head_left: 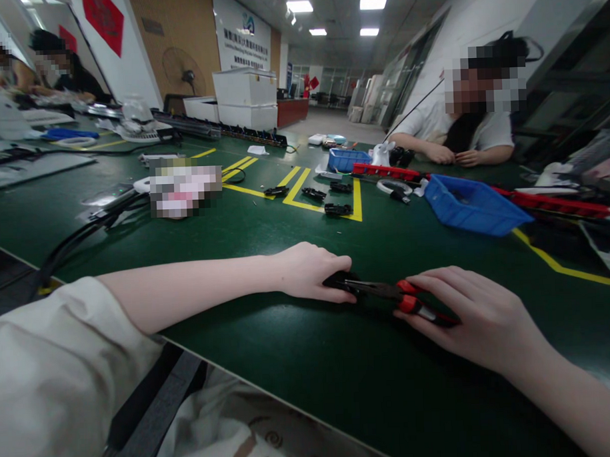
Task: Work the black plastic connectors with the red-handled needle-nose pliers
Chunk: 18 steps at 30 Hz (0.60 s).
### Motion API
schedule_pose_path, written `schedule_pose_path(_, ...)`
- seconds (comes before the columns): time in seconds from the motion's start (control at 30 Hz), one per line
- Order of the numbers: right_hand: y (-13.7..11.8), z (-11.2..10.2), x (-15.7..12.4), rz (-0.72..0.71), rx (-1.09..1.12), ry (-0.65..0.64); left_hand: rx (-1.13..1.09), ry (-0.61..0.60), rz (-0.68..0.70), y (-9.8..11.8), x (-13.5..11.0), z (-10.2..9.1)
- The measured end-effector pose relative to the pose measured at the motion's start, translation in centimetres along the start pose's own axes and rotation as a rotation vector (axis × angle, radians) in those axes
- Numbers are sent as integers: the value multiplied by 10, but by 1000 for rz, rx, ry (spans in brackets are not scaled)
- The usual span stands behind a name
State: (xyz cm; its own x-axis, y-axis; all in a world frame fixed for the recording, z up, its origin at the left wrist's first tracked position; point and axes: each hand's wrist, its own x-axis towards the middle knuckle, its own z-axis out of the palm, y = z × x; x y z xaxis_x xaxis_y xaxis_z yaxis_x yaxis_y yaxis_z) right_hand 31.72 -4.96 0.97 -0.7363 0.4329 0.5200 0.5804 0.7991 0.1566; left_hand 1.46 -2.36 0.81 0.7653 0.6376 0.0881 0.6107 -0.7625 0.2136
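Observation:
My left hand (314,271) is closed around a small black part (339,280), most of which its fingers hide. In my right hand (480,309) is a pair of long-nose pliers (410,297) with red and black handles. The plier jaws point left and reach the black part at its right side; whether they grip it I cannot make out. Farther back on the green table (269,343), several similar-looking black parts (338,209) lie in and beside the yellow tape markings (296,189).
A blue bin (477,206) stands at right, a smaller blue bin (349,160) behind it. A long red strip (408,173) runs past them. Black cables (80,236) and a pixelated pinkish object (183,189) lie at left. A person (471,116) sits across the table; others sit far left.

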Motion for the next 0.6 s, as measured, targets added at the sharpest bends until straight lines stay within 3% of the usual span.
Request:
schedule_pose_path(0.13, -1, 1, 2, -37, -35, 20, 15, -3, -8, 2, 0, -1)
schedule_pose_path(0.33, -6, 6, 0, 36, -59, 30, 19, 7, -25, -1, 1, 0)
schedule_pose_path(0.6, 3, 11, -3, -45, -176, 88, -19, 20, -50, -1, 1, 0)
